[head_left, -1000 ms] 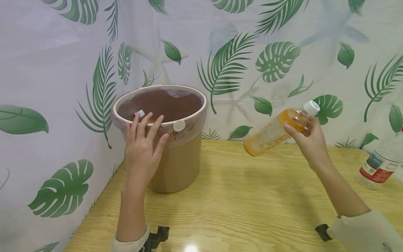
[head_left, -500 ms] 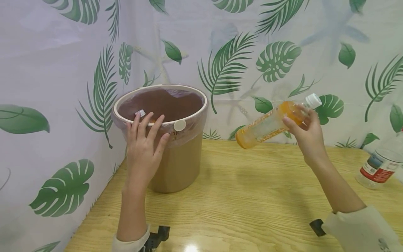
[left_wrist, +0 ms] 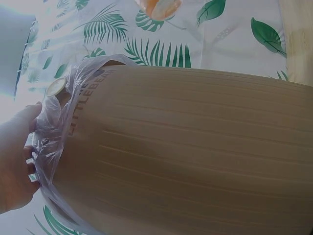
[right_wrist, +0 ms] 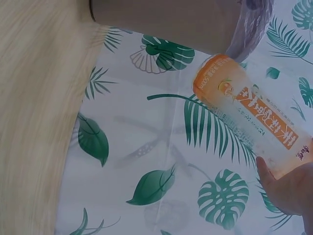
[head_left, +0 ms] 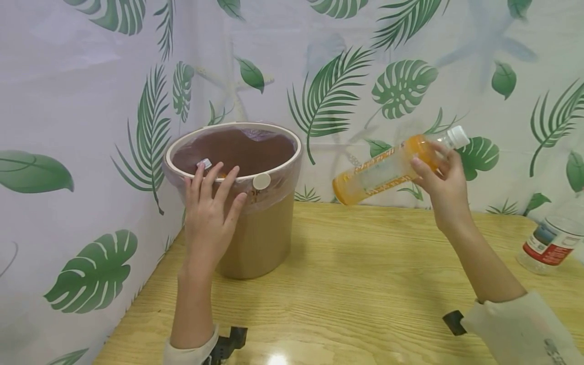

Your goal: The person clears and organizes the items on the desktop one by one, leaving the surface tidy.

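My right hand (head_left: 447, 190) grips an orange-labelled plastic drink bottle (head_left: 378, 172) near its neck. The bottle tilts, white cap up to the right, base toward the bin. In the right wrist view the bottle (right_wrist: 249, 107) shows its orange label, with my thumb (right_wrist: 271, 178) along its side. A brown trash bin (head_left: 255, 238) with a clear liner bag (head_left: 274, 195) folded over its rim stands at the left. My left hand (head_left: 207, 218) rests on the bin's near rim, fingers spread and nearly straight. Inside the bin a white cap (head_left: 205, 163) shows; what lies below it is hidden.
An upright clear bottle (head_left: 549, 243) with a red and white label stands at the right of the wooden table (head_left: 365, 294). Leaf-printed sheets (head_left: 337, 30) rise behind and at the left, close to the bin.
My right hand has carried the drink bottle slightly left and up, and its base has swung up toward the bin. The left hand stays on the rim.
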Action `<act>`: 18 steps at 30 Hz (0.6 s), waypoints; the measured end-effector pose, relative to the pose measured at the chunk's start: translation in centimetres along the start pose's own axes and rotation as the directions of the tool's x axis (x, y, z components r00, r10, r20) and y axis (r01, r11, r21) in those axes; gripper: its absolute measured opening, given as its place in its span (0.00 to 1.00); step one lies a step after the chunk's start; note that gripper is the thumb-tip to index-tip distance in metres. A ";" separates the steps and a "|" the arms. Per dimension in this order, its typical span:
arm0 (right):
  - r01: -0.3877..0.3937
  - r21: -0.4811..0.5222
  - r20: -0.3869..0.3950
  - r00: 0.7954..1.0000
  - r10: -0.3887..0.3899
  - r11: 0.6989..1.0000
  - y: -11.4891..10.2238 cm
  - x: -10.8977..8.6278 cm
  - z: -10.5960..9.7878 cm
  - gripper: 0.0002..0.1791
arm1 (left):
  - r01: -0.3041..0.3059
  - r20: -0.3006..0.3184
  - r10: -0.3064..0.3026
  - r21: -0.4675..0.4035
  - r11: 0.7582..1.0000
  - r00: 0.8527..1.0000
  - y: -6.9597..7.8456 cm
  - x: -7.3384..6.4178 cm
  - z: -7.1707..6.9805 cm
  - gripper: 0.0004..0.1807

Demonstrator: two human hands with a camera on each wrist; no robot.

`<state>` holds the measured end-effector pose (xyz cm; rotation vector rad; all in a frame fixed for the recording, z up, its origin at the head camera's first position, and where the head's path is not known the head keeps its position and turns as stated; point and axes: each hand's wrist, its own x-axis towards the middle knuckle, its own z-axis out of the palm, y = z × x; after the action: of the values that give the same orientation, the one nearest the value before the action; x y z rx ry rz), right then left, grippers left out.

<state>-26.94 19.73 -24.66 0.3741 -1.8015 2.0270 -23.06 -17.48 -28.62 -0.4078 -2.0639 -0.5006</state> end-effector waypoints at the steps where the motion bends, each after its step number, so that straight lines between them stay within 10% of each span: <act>1: 0.003 0.014 0.000 1.000 -0.003 1.000 -0.1 0.0 0.1 0.29 | 0.000 0.000 0.000 0.000 1.000 1.000 0.0 0.0 0.0 0.30; 18: 0.043 0.276 -0.015 0.999 -0.041 0.960 -1.4 0.6 2.9 0.27 | 0.002 0.006 -0.002 -0.006 1.000 1.000 -0.1 0.1 0.0 0.30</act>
<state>-27.01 17.04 -22.73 0.4784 -1.4922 2.2506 -23.15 -17.56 -28.60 -0.4113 -2.0690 -0.5079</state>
